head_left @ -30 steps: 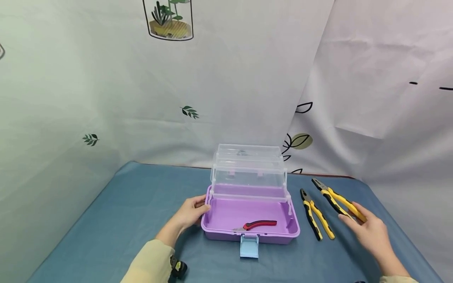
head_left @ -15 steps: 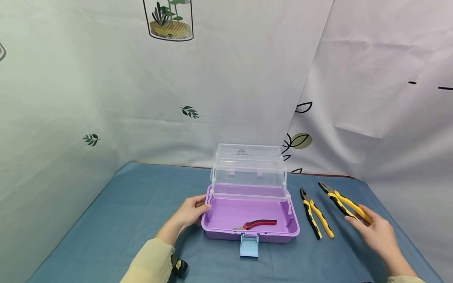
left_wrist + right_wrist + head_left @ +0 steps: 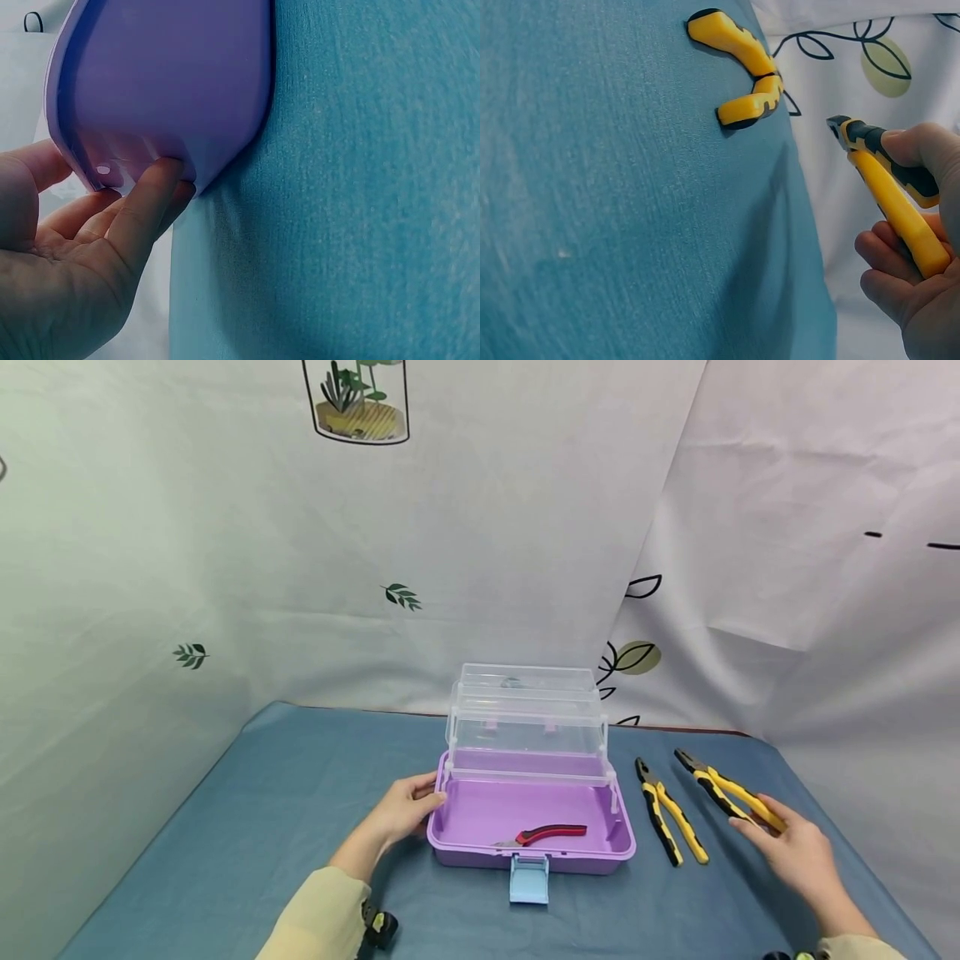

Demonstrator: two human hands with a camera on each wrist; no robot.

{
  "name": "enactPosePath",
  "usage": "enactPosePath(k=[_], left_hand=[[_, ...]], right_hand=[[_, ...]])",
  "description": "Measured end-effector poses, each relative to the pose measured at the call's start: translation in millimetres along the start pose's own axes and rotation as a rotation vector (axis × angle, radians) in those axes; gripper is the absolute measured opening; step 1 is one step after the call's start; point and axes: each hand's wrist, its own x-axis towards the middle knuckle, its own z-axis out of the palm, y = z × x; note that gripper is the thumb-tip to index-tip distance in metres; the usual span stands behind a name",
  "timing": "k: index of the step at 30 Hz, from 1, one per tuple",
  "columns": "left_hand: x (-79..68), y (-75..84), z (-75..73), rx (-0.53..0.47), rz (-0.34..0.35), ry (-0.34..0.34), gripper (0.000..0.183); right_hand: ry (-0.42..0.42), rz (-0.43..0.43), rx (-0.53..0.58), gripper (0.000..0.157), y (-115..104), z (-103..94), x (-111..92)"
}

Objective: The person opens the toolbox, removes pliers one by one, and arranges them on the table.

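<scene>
A purple toolbox (image 3: 525,862) stands with its clear lid (image 3: 528,727) raised and its light blue latch (image 3: 528,881) hanging down in front. My left hand (image 3: 401,812) grips its left side, thumb over the rim and fingers against the outer wall, as the left wrist view shows. Inside, near the front, lie small pliers with red and black handles (image 3: 553,834). My right hand (image 3: 798,852) holds yellow-and-black pliers (image 3: 712,781) by the handles, jaws pointing away to the upper left; in the right wrist view thumb and fingers are around the spread handles (image 3: 900,214).
A second pair of yellow-and-black pliers (image 3: 663,814) lies on the blue cloth between the toolbox and my right hand. The cloth-covered table (image 3: 300,793) ends at a pale patterned curtain (image 3: 337,610) behind and at both sides.
My right hand has moved slightly to the right and downward in view with its pliers, then stayed nearly still. My left hand and the toolbox have kept their place.
</scene>
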Motion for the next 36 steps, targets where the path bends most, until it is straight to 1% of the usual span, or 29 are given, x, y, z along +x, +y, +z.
enactPosePath(k=[6, 13, 19, 24, 31, 36], left_hand=[[1.0, 0.2, -0.8, 0.0, 0.009, 0.0, 0.052], [2.2, 0.6, 0.0, 0.001, -0.01, 0.001, 0.052], [3.3, 0.1, -0.3, 0.0, -0.016, -0.003, 0.053], [2.7, 1.2, -1.2, 0.002, -0.018, -0.004, 0.054], [2.3, 2.8, -1.3, 0.02, -0.038, 0.016, 0.053], [3.3, 2.1, 1.1, 0.03, -0.038, 0.007, 0.053]], right_hand=[[-0.03, 0.01, 0.003, 0.088, -1.8, 0.9, 3.3], [-0.049, 0.018, 0.006, 0.086, 0.0, 1.8, 1.8], [-0.068, 0.023, -0.002, 0.088, 2.9, 0.2, 3.8], [-0.067, 0.007, -0.009, 0.088, 3.1, -0.9, 5.4], [-0.058, -0.052, -0.021, 0.083, 2.9, 2.5, 5.5], [-0.063, -0.036, -0.014, 0.085, 4.9, 4.3, 4.4]])
